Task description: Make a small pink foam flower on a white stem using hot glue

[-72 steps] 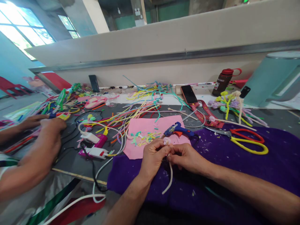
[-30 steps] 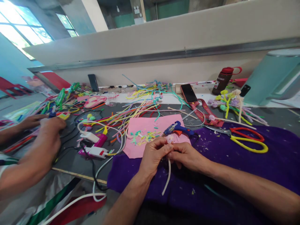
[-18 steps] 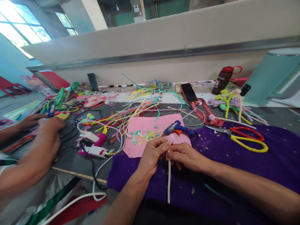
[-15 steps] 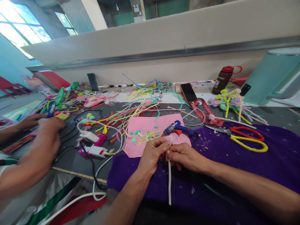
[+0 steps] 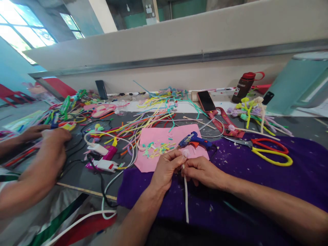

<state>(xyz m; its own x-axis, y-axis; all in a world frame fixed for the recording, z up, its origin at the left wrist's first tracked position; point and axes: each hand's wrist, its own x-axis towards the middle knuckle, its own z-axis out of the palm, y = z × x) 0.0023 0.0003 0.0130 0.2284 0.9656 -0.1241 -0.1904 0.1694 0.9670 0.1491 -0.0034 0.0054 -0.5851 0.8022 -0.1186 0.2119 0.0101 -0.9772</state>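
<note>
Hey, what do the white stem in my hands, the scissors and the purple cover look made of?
White stem: perhaps chenille, from its soft, matte look. Scissors: shiny grey blades, likely metal; smooth coloured handles, probably plastic. Purple cover: matte, draping softly, so probably fabric.

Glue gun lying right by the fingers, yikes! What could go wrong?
If hot, the glue gun might burn the left hand, which is close to its tip. It also points toward the loose bits, so any drip could glue them to the pink sheet. The stem at the right hand has a free end hanging down, which might catch or bend.
</note>
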